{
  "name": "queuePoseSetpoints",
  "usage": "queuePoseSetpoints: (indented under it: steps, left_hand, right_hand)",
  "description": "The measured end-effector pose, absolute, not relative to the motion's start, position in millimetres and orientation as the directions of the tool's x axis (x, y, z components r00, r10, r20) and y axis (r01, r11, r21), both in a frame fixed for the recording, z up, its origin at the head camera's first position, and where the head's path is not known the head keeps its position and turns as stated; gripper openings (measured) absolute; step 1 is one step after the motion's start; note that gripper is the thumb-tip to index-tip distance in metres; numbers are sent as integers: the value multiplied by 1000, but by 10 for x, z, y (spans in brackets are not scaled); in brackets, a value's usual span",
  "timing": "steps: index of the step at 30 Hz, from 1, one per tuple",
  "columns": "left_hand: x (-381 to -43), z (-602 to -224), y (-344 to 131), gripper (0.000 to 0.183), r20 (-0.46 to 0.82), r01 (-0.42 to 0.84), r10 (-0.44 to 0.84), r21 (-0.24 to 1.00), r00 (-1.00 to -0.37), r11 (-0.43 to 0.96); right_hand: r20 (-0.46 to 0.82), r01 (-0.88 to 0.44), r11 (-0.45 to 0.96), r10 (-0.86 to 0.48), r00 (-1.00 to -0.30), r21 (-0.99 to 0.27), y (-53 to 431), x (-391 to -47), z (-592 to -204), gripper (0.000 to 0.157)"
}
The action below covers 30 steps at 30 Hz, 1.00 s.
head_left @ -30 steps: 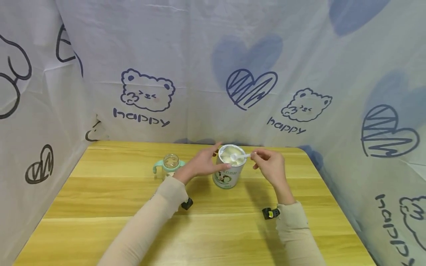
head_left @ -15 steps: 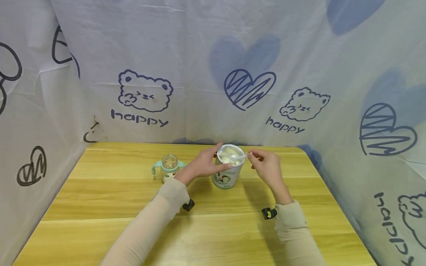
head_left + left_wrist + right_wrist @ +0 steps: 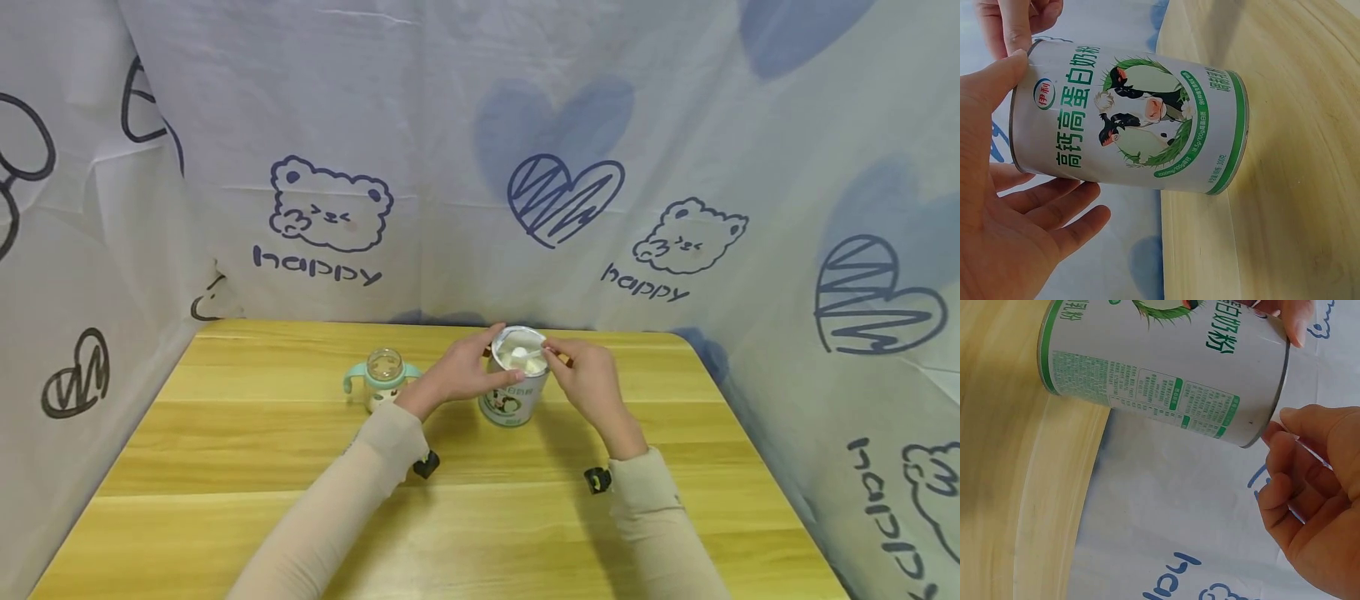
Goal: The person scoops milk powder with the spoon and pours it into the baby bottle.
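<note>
An open milk powder can stands upright on the table, white and green with a cow picture that faces the left wrist view. My left hand holds it near the top, thumb on the front of the rim and fingers round the far left side. Pinched in my right hand, at the can's right rim, is the handle of a white scoop. The scoop's bowl lies inside the can at the pale powder. In the right wrist view the can's wall hides the scoop; the right fingers are curled beside the rim.
A baby bottle with mint green handles and no lid stands left of the can, partly behind the left forearm. The wooden table ends at a printed cloth behind and at both sides.
My right hand has moved left, up to the can's rim, and the scoop's bowl has shifted left within the can. The left hand and can have stayed in place.
</note>
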<state>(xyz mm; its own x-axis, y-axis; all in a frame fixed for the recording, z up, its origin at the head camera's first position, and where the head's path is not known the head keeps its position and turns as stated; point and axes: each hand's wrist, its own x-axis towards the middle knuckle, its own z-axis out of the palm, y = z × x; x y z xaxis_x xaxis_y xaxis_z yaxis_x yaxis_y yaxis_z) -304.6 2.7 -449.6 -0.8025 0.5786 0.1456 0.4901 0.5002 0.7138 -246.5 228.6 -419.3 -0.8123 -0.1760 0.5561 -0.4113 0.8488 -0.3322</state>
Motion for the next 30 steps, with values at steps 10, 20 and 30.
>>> queuePoseSetpoints:
  steps: [10,20,30]
  left_hand:
    - [-3031,-4476,20,100,143,491,581,712,-801,503]
    - [-3024,-4462,19,100,152,495,582,717,-799,492]
    - [-3019,-4474,16,101,140,477,577,730,-805,489]
  right_hand:
    - [488,-446,843,-266,-831,-300,2240,-2467,-4199,17]
    - [380,-438,846,-314,-870,-303,2223,-2484,-4120,18]
    - [271,-390,809,-295,-916,-440,2211,-2521,-4068,16]
